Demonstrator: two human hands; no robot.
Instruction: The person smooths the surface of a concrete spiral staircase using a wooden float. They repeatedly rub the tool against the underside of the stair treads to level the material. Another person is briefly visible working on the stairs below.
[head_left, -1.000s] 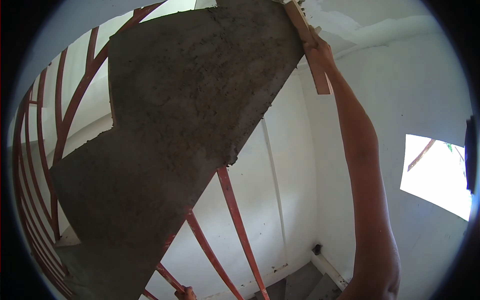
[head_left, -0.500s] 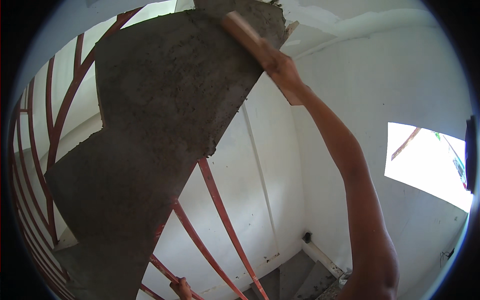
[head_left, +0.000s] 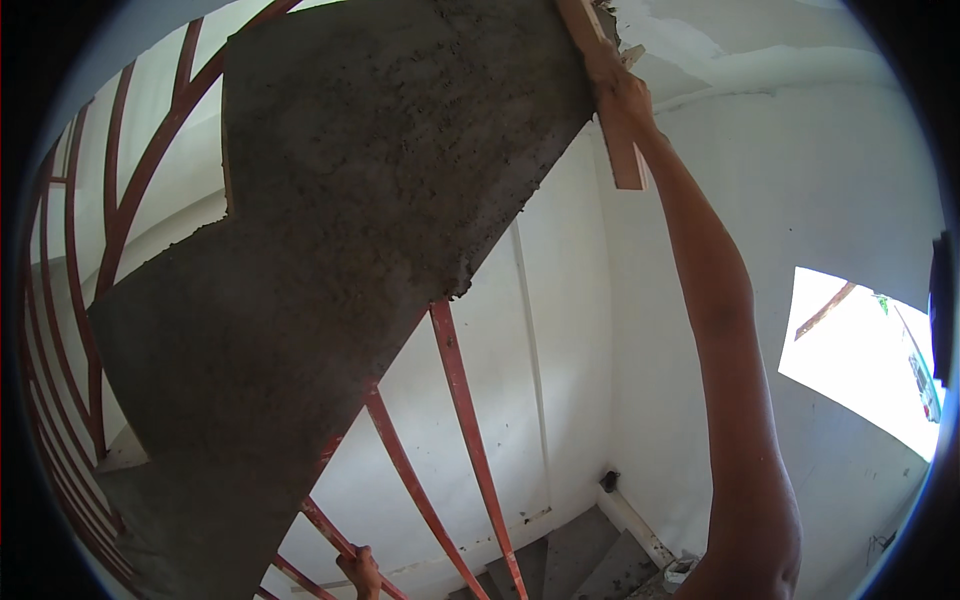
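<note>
My right hand (head_left: 622,92) is raised high and closed round a long wooden float (head_left: 628,160). The float lies along the right edge of a stair side coated in wet grey mortar (head_left: 330,190), near its top; its upper end runs to the picture's top edge. Rough crumbs of mortar stick out along the stair side's lower right edge. Low in the picture, my left hand (head_left: 362,572) is wrapped round a red metal railing bar (head_left: 325,528).
Red railing bars (head_left: 462,420) slant below the mortared side, and more curved red bars (head_left: 120,200) stand at left. White walls (head_left: 700,200) meet in a corner, with a bright window opening (head_left: 850,350) at right. Grey winding steps (head_left: 580,555) lie far below.
My right hand and the float have moved right and up, to the edge of the mortared side, and the float now stands steeper. My left hand keeps its hold on the bar.
</note>
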